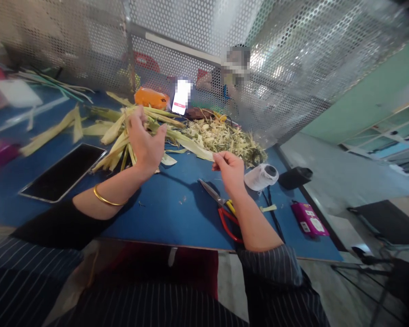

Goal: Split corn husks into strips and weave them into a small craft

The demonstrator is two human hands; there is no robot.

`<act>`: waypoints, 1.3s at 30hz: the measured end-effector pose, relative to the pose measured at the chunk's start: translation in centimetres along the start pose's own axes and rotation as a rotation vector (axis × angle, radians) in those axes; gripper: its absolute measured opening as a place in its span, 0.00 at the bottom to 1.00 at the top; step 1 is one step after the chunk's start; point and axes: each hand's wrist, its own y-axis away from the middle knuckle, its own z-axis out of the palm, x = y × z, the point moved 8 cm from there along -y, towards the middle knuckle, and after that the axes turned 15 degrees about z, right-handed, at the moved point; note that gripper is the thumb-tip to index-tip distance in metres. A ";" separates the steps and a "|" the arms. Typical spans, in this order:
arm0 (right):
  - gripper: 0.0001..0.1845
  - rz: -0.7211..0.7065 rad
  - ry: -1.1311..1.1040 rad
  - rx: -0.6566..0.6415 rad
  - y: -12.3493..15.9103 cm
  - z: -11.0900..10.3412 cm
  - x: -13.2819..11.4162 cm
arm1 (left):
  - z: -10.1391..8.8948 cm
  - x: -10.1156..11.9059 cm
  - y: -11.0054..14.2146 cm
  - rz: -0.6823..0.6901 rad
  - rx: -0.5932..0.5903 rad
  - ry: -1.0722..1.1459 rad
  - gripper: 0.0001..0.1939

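My right hand pinches the end of a long, pale green corn husk strip between thumb and fingers. The strip runs left toward a bundle of dry husks on the blue table. Above that bundle is my left hand, its thumb and fingers apart; whether its fingertips touch the husks I cannot tell. Behind the strip lies a heap of shredded husk scraps. Red-handled scissors rest partly under my right forearm, the blades pointing up and left.
A dark-screened tablet or phone lies at the left. White and black thread spools and a purple packet are at the right. An orange packet and a lit phone stand before the perforated metal screen.
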 end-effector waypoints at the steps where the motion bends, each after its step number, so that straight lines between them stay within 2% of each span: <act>1: 0.13 -0.013 0.021 -0.013 0.1 0.2 -0.1 | -0.6 1.8 -0.2 0.171 0.025 -0.096 0.23; 2: 0.13 -0.029 0.044 -0.030 0.2 0.4 -0.2 | -0.3 3.6 0.0 0.343 -0.025 -0.149 0.24; 3: 0.13 -0.050 0.073 -0.051 0.4 0.7 -0.3 | 0.6 5.3 0.5 0.499 -0.137 -0.145 0.21; 5: 0.13 -0.107 0.154 -0.100 0.9 1.4 -0.9 | 3.6 6.7 2.4 0.633 -0.498 -0.097 0.15; 6: 0.13 -0.138 0.202 -0.120 1.3 1.7 -1.2 | 5.0 6.7 3.5 0.647 -0.667 -0.107 0.15; 8: 0.12 -0.188 0.282 -0.141 1.7 2.1 -1.7 | 6.3 5.6 4.4 0.553 -0.803 -0.139 0.14; 9: 0.12 -0.200 0.306 -0.145 1.8 2.2 -1.8 | 6.8 4.7 4.6 0.451 -0.849 -0.134 0.14; 11: 0.12 -0.196 0.297 -0.147 1.7 2.1 -1.8 | 7.0 2.8 4.6 0.221 -0.875 -0.099 0.12; 13: 0.11 -0.168 0.221 -0.102 1.0 1.3 -1.5 | 6.8 1.8 4.5 0.058 -0.867 -0.033 0.13; 16: 0.14 -0.107 0.070 0.059 0.0 -0.9 -0.9 | 6.3 1.2 4.3 -0.082 -0.819 0.054 0.13; 18: 0.18 -0.063 -0.001 0.094 -0.3 -1.5 -0.6 | 6.1 1.1 4.5 -0.141 -0.785 0.079 0.14; 20: 0.21 -0.008 -0.032 -0.018 -0.3 -0.4 -0.3 | 6.1 1.2 4.7 -0.150 -0.765 0.084 0.14; 22: 0.20 0.050 -0.011 -0.184 0.2 1.5 0.1 | 6.3 1.3 4.9 -0.126 -0.757 0.073 0.14; 24: 0.18 0.072 0.045 -0.270 0.7 2.8 0.3 | 6.5 1.2 5.2 -0.130 -0.758 0.082 0.13; 26: 0.15 0.071 0.069 -0.270 0.9 3.1 0.4 | 6.8 0.6 5.6 -0.203 -0.759 0.145 0.14; 29: 0.08 0.084 0.029 -0.249 0.8 2.7 0.5 | 7.2 -0.3 6.3 -0.392 -0.749 0.303 0.15; 32: 0.08 0.062 0.015 -0.244 0.6 2.3 0.1 | 7.5 -0.7 6.8 -0.538 -0.765 0.391 0.15; 35: 0.11 -0.001 0.073 -0.208 0.6 1.8 -0.4 | 7.4 -0.7 6.6 -0.555 -0.779 0.385 0.14; 39: 0.14 -0.051 0.197 -0.128 0.9 1.3 -0.9 | 7.2 -0.3 5.8 -0.382 -0.767 0.290 0.12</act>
